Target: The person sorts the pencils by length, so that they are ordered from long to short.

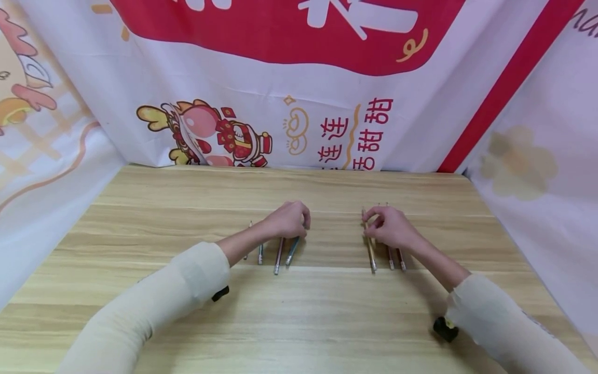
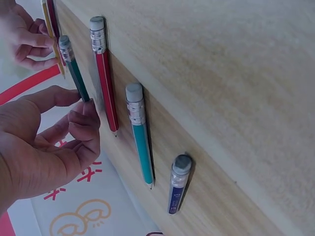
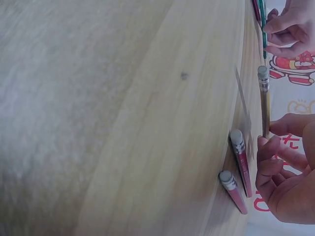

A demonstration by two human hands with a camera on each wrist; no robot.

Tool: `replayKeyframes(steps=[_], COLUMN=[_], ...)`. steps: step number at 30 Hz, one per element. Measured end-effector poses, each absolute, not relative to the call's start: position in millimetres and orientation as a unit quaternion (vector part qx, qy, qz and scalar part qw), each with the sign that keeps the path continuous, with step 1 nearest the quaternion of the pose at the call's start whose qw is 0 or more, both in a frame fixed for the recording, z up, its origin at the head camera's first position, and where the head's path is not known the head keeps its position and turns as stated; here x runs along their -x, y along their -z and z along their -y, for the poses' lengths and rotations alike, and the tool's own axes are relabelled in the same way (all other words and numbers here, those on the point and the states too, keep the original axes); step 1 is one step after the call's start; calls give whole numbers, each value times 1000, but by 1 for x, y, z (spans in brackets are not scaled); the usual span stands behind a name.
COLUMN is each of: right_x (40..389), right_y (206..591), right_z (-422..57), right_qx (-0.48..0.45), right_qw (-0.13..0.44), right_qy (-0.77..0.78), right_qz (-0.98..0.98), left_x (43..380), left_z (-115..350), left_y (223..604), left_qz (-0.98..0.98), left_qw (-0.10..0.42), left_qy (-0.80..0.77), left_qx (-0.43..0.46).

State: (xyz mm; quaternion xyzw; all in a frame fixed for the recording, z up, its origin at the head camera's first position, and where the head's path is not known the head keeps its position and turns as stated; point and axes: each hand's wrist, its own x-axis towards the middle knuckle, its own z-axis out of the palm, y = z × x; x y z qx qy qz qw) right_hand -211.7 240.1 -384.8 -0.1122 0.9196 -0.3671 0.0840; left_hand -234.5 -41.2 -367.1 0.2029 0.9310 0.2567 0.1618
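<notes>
My left hand (image 1: 287, 221) pinches a dark green pencil (image 2: 76, 73) between thumb and fingers, its grey eraser end pointing toward me. Beside it on the table lie a red pencil (image 2: 107, 86), a teal pencil (image 2: 141, 147) and a dark blue pencil (image 2: 176, 191), roughly in a row. On the other side, my right hand (image 1: 392, 227) pinches a yellow pencil (image 3: 265, 105) by its shaft, eraser end also toward me. In the right wrist view, that pencil is lifted above the wood. Two reddish pencils (image 3: 242, 164) lie side by side under this hand, their tips hidden in the head view.
The light wooden table (image 1: 322, 311) reaches back to a printed white and red cloth (image 1: 261, 83). More cloth hangs along the left and right sides. Small black devices (image 1: 445, 329) show under both sleeves.
</notes>
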Motion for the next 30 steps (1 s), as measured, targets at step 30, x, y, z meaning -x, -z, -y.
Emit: replayKeyframes(steps=[30], right_x=[217], right_y=[386], right_z=[-249], right_qx=[123], right_qw=[91], right_qy=[327], right_qz=[-933], left_x=[237], left_z=[26], left_y=[370], left_qz=[-872], left_qw=[163], left_qy=[-419], left_qx=[-195])
